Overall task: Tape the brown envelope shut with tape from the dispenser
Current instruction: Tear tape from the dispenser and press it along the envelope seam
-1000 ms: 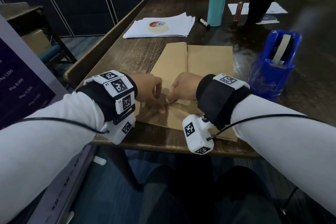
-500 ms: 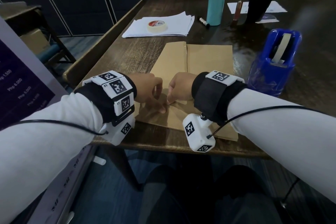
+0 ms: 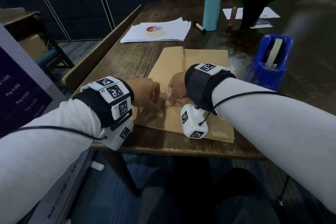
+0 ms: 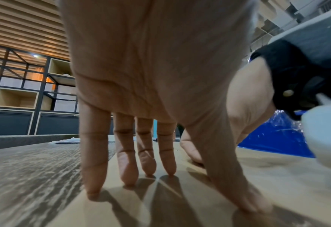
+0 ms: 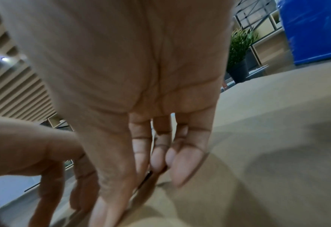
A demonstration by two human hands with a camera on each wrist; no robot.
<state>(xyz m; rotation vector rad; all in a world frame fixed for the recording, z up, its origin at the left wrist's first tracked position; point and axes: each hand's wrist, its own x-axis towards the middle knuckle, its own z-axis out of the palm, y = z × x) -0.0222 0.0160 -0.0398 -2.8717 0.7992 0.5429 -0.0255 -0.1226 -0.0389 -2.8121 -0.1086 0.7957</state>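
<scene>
The brown envelope [image 3: 205,60] lies flat on the wooden table [image 3: 145,143], its near end towards me. My left hand [image 3: 154,103] rests on its near left part, and the left wrist view shows the straight fingers [image 4: 151,169] and thumb spread with their tips on the paper [image 4: 277,176]. Just to the right, almost touching it, my right hand [image 3: 172,96] presses its thumb and fingertips [image 5: 188,165] down on the envelope [image 5: 267,153]. I cannot make out any tape under either hand. The blue tape dispenser [image 3: 269,63] stands to the right of the envelope, untouched.
A stack of white paper [image 3: 174,29] with a roll of masking tape [image 3: 155,31] on it lies behind the envelope. Farther back are a teal bottle [image 3: 211,5], a marker [image 3: 200,27] and a potted plant [image 3: 254,5]. A chair back [image 3: 101,56] runs along the table's left side.
My right hand has slid a little to the left and away from me on the envelope. The left hand has stayed pressed where it was.
</scene>
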